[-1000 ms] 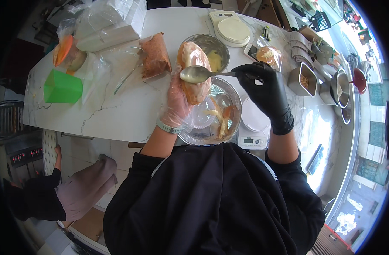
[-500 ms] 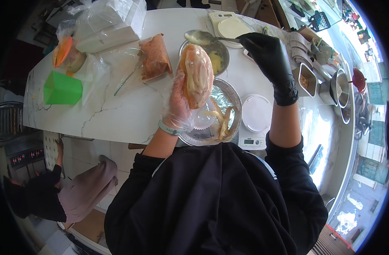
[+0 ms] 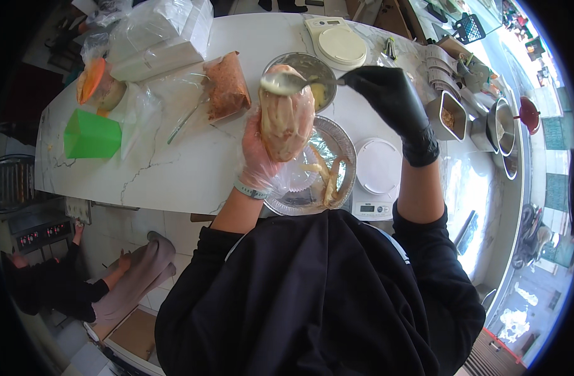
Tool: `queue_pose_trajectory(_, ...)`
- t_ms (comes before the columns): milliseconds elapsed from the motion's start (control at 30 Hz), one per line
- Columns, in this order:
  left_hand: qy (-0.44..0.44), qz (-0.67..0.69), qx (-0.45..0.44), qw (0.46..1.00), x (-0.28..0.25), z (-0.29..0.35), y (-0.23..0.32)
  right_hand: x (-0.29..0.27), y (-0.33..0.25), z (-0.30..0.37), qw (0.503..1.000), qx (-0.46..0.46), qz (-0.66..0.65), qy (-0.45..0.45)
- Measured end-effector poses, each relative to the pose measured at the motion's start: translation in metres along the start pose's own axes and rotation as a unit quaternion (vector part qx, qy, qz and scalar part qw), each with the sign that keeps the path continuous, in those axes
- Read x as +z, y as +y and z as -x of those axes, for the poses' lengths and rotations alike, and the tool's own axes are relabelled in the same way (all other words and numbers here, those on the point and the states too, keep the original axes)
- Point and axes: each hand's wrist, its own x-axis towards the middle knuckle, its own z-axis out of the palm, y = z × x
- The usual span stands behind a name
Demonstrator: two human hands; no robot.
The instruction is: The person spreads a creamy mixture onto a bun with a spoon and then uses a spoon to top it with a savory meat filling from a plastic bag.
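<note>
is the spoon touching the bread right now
Cannot tell: the head view looks down on the spoon over the far end of the bread, hiding any gap.

One gloved left hand [image 3: 260,149], one gloved right hand [image 3: 392,103], one coated bun [image 3: 288,125] and one held spoon [image 3: 282,83] show. One far scale [image 3: 342,46] and one near scale [image 3: 378,168] make two. One foil tray [image 3: 349,172] lies near, one green container [image 3: 91,136] left.

A white, grey-veined tabletop [image 3: 174,175] stands over pale floor tiles [image 3: 182,230], with glare [image 3: 457,194] (quite strong) toward the right.
</note>
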Motion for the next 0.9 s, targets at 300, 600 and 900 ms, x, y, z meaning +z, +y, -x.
queue_pose_trajectory(300, -0.011, 0.088, -0.049, 0.995, 0.009, -0.003, 0.003, -0.003, 0.012, -0.002, 0.998, 0.018, 0.011, 0.065)
queue_pose_trajectory(600, -0.021, 0.092, -0.049, 0.994, 0.008, -0.008, 0.012, -0.004, 0.009, 0.013, 1.000, -0.004, 0.004, -0.014)
queue_pose_trajectory(900, 0.038, -0.019, -0.032, 0.999, 0.006, -0.017, 0.019, 0.010, 0.000, 0.021, 0.998, -0.033, -0.023, -0.058)
